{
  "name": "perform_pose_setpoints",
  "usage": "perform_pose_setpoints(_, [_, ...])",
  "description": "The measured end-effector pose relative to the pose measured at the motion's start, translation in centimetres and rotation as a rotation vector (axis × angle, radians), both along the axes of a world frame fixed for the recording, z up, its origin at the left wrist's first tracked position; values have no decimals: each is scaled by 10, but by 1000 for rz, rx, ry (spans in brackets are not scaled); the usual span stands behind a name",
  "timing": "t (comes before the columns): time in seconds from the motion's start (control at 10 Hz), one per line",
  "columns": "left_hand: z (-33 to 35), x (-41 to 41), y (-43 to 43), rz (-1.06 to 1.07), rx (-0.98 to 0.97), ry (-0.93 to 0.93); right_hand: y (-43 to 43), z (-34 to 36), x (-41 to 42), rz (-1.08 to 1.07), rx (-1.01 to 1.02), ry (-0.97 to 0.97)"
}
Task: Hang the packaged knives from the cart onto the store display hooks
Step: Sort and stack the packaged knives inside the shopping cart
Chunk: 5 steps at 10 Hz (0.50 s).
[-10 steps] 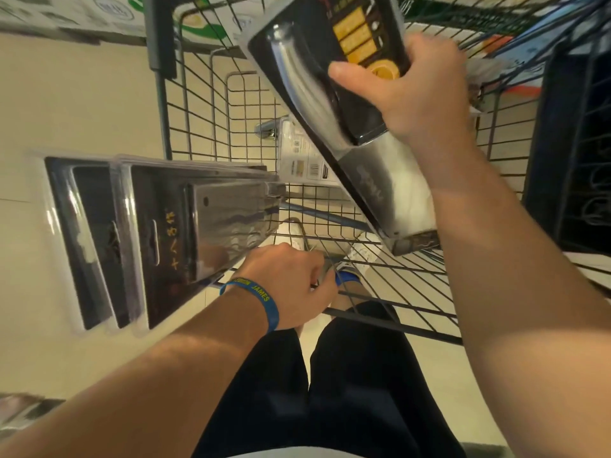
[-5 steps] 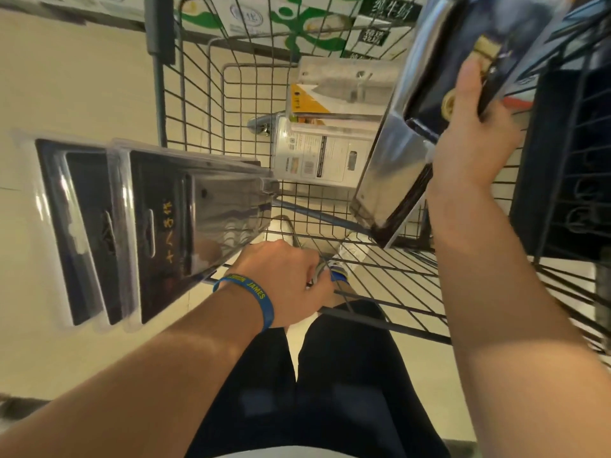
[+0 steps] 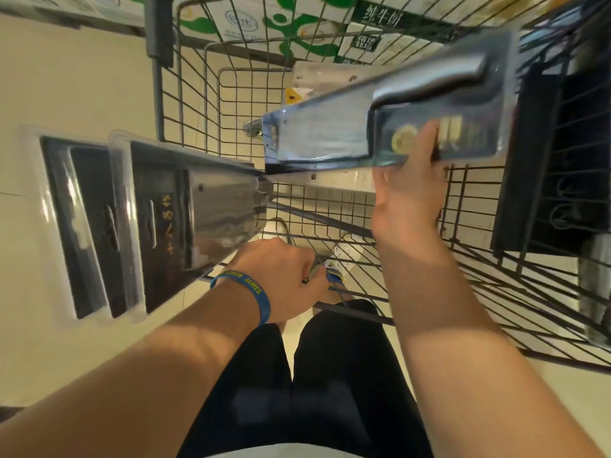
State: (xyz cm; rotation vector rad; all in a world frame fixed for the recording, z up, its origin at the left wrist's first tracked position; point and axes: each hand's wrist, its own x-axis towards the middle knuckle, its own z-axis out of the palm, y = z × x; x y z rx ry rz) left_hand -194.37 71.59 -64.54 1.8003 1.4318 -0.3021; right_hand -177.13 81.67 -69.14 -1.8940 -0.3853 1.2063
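Above cart (image 3: 185, 94) | right hand (image 3: 410, 193) grips knife (image 3: 426, 77) crosswise, blade (image 3: 317, 137) left | left hand (image 3: 281, 279): packs (image 3: 185, 219), seemingly

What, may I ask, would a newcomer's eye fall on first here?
The large packaged cleaver, held crosswise by the right hand above the wire cart, upper right. Next, the fanned knife packs gripped by the left hand at the cart's left, with a blue wristband on that wrist.

Warm, dimmish indoor light. Glare caught on left packs (image 3: 198, 206). Raised pack (image 3: 330, 133) smeared by motion blur. Cart (image 3: 159, 34) wires bent by wide-angle distortion at edges. Forearms (image 3: 198, 358) partly shadowed.
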Motion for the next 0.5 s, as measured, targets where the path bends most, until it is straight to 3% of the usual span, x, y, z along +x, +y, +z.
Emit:
perform_pose_setpoints(0.1, [1, 2, 0, 17, -9, 3, -23, -35, 12, -193, -367, 239])
perform_pose_setpoints(0.2, [0, 2, 0, 18, -18, 14, -20, -45, 14, -65, -562, 251])
perform_pose_setpoints(0.3, [0, 3, 3, 5, 1, 6, 1, -49, -3, 452, -483, -283])
perform_pose_setpoints(0.4, [1, 3, 3, 0, 17, 5, 22, -55, -12, 944, -112, -870])
perform_pose_setpoints(0.5, [1, 4, 2, 0, 19, 15, 57, -70, -13, 1488, -138, -1150])
